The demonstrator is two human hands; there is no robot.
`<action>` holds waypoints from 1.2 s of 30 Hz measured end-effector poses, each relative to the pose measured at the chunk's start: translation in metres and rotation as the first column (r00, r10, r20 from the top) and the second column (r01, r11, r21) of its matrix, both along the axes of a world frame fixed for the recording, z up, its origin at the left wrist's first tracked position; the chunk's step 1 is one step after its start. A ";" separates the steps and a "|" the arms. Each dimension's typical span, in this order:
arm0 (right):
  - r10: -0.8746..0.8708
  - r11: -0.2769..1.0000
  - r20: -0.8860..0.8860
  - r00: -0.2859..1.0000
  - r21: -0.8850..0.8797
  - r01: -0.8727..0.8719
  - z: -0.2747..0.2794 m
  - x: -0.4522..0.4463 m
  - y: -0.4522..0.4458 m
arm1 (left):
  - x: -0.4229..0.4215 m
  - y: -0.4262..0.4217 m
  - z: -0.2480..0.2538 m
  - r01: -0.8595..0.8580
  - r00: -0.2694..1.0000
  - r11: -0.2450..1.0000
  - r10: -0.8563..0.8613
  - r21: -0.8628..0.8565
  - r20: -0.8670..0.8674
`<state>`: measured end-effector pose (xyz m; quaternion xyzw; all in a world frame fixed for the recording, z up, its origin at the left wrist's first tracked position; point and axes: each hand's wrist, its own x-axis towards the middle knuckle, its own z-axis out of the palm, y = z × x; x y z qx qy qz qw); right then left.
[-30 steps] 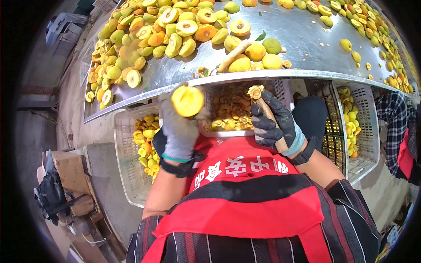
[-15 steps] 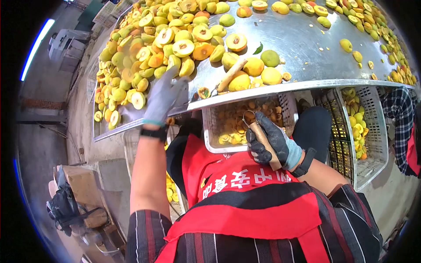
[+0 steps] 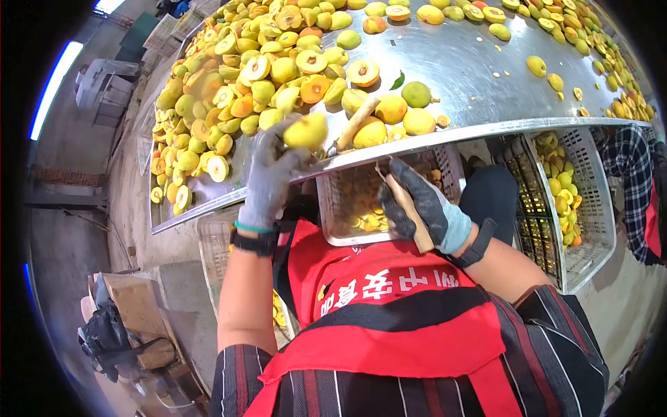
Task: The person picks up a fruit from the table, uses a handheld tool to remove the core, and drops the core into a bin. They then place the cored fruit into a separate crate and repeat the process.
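Observation:
My left hand (image 3: 269, 174), in a grey glove, grips a yellow fruit (image 3: 306, 131) at the front edge of the metal table (image 3: 458, 90). Fingers of my right hand (image 3: 424, 208), in a grey and black glove, wrap round the wooden handle of a tool (image 3: 408, 212) with a thin metal end. That hand hangs over a white crate (image 3: 333, 215) holding fruit scraps. Beyond my left hand lies a big heap of halved fruit (image 3: 257, 67). A second wooden-handled tool (image 3: 358, 124) rests on the table beside a few whole fruits (image 3: 391, 109).
To the right, a white crate (image 3: 590, 201) holds yellow fruit pieces, next to a dark crate (image 3: 528, 201). Another crate (image 3: 212, 243) stands low at the left. A person in a checked sleeve (image 3: 629, 181) is at the far right. Cardboard and a black bag (image 3: 108, 337) are at lower left.
My left hand let go of a cut fruit half after the first frame, reached to the heap, and has come back toward the edge with another fruit. My right hand keeps the tool, now tilted differently.

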<state>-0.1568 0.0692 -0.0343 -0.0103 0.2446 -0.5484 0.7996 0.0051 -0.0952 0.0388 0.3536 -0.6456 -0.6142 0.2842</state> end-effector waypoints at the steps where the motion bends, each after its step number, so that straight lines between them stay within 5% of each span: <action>1: -0.026 0.997 0.020 0.999 -0.078 0.027 0.002 0.000 -0.005 | 0.003 0.015 0.006 0.147 0.989 0.984 -0.145 -0.100 0.021; 2: -0.048 0.986 0.041 0.998 -0.156 0.054 0.006 0.002 -0.009 | 0.011 0.025 0.001 0.262 0.963 0.964 -0.264 -0.043 -0.060; 4: -0.158 0.982 -0.225 0.962 -0.142 0.128 0.037 0.011 -0.007 | 0.013 0.036 -0.001 0.511 0.855 0.771 -0.500 -0.381 0.136; 6: -0.043 0.987 -0.259 0.965 -0.159 0.002 0.035 0.010 -0.004 | 0.016 0.055 0.006 0.523 0.852 0.756 -0.478 -0.395 0.213; 8: -0.052 0.981 -0.249 0.967 -0.192 0.003 0.038 0.016 -0.002 | 0.017 0.070 0.000 0.232 0.952 0.970 -0.211 0.076 -0.221; 9: -0.066 0.974 -0.238 0.969 -0.224 0.011 0.040 0.018 0.000 | 0.016 0.065 -0.016 0.222 0.930 0.975 -0.204 0.025 -0.306; 11: -0.131 0.971 -0.448 0.884 -0.236 0.025 0.049 0.024 0.002 | 0.010 0.087 -0.028 0.241 0.880 0.936 -0.100 0.256 -0.464; 13: -0.209 0.972 -0.749 0.628 -0.230 0.050 0.045 0.033 -0.003 | 0.011 0.093 -0.034 0.325 0.784 0.863 -0.016 0.387 -0.621; 14: -0.260 0.961 -0.939 0.226 -0.275 -0.038 0.038 0.033 -0.006 | 0.014 0.092 -0.035 0.326 0.783 0.863 -0.016 0.387 -0.622; 15: -0.452 0.883 -0.880 -0.147 -0.418 -0.214 0.036 0.030 -0.003 | 0.017 0.093 -0.035 0.288 0.805 0.863 0.016 0.414 -0.593; 16: -0.625 0.778 -0.639 -0.449 -0.460 -0.428 0.035 0.027 0.000 | 0.020 0.092 -0.036 0.249 0.825 0.863 0.050 0.440 -0.563; 17: -0.626 0.777 -0.638 -0.449 -0.460 -0.430 0.037 0.029 0.001 | 0.021 0.090 -0.040 0.164 0.842 0.880 0.111 0.446 -0.528; 19: -0.419 0.894 -0.883 -0.211 -0.360 -0.267 0.046 0.034 0.005 | 0.023 0.088 -0.040 0.199 0.812 0.890 0.083 0.409 -0.577; 24: -0.586 0.792 -0.736 -0.340 -0.432 -0.431 0.057 0.037 0.010 | 0.021 0.093 -0.028 0.210 0.864 0.957 -0.086 0.199 -0.497; 29: -0.316 0.897 -0.898 -0.305 -0.178 -0.404 0.057 0.039 0.012 | 0.021 0.095 -0.026 0.150 0.899 0.977 -0.071 0.152 -0.431; 36: -0.381 0.809 -0.840 -0.387 -0.100 -0.580 0.047 0.048 0.014 | 0.019 0.098 -0.025 0.043 0.908 0.993 0.009 0.114 -0.419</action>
